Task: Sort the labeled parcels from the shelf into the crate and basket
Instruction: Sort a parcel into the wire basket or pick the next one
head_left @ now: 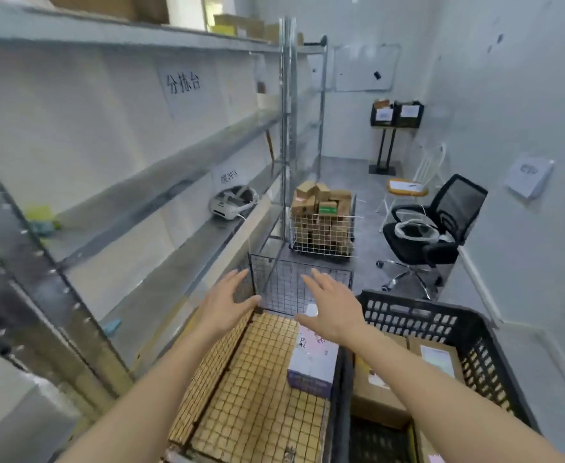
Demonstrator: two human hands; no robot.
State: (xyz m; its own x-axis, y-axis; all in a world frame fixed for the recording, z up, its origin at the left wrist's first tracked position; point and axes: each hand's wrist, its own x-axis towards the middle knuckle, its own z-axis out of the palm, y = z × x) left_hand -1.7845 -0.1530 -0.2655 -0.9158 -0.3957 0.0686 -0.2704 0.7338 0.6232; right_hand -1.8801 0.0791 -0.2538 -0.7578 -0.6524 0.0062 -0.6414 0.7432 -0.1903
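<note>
Two hands, left hand (224, 304) and right hand (329, 309), spread, holding nothing, over basket (284, 285). Risk: parcel (312, 359) mis-sorted against crate (474, 332).

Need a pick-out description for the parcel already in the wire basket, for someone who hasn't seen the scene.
Start at the black plastic crate at lower right; the black wire basket stands directly left of it. The pale lilac-and-pink box lies against the basket's right wall. It is the basket's only parcel; the crate's parcels are brown cardboard.
</note>
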